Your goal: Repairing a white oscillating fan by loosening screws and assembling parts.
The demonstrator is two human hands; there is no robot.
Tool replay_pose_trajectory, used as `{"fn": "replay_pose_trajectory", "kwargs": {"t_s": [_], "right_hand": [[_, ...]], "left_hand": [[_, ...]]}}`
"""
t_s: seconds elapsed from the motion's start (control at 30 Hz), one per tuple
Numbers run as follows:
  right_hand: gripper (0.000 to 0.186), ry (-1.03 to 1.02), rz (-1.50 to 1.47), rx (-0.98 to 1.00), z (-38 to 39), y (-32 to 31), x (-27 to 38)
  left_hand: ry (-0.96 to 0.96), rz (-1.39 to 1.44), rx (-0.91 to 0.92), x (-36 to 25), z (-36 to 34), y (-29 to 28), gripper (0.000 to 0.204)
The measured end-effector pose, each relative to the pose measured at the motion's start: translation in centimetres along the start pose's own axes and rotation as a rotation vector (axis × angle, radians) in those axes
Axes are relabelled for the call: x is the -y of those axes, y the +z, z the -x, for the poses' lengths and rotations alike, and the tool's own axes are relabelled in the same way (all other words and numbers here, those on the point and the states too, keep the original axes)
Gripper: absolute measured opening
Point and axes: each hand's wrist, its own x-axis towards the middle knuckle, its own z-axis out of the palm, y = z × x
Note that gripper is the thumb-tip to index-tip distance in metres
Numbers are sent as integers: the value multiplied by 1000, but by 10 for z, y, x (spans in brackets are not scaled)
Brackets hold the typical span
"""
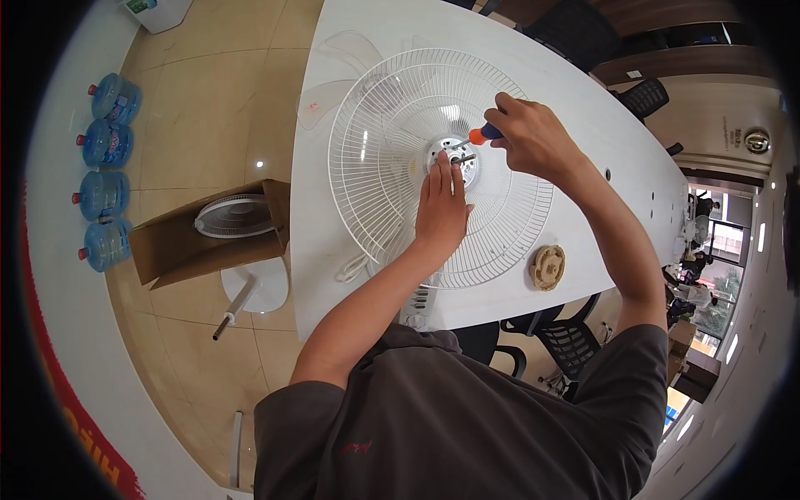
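Observation:
A white wire fan grille point(367, 179) lies on the white table with its round hub plate point(471, 171) in the middle. From that hub a metal shaft point(464, 159) sticks out. My right hand point(537, 140) is closed round a screwdriver point(477, 137) with an orange and dark blue handle, its blade slanting down toward the hub plate. I cannot tell whether the tip sits in a screw. The fingers of my left hand point(443, 208) are stretched out and rest on the hub beside the shaft. Their tips are partly hidden.
Clear plastic fan blades point(323, 102) lie past the grille's left side. A round tan part point(547, 267) is near the table's front edge. On the floor are a cardboard box point(171, 250) holding another grille, a white stand base point(271, 292) and several water jugs point(104, 196). Chairs point(571, 342) surround the table.

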Motion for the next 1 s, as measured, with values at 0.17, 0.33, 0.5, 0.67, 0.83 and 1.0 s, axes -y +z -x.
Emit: {"fn": "replay_pose_trajectory", "kwargs": {"t_s": [0.17, 0.33, 0.5, 0.67, 0.83, 1.0], "right_hand": [[30, 115, -22, 15, 0, 4, 3], [26, 207, -52, -43, -5, 10, 4], [26, 325, -71, 22, -8, 1, 13], [30, 336, -172, -121, 4, 7, -2], [28, 513, -333, -466, 55, -15, -17], [32, 867, -524, -791, 170, 16, -22]], "left_hand": [[-5, 1, 21, -1, -1, -1, 78], [-2, 0, 21, 1, -1, 2, 79], [25, 0, 27, 0, -2, 0, 79], [-7, -54, 64, -2, -2, -4, 81], [6, -20, 31, 2, 0, 4, 79], [57, 4, -27, 4, -2, 9, 79]]}}
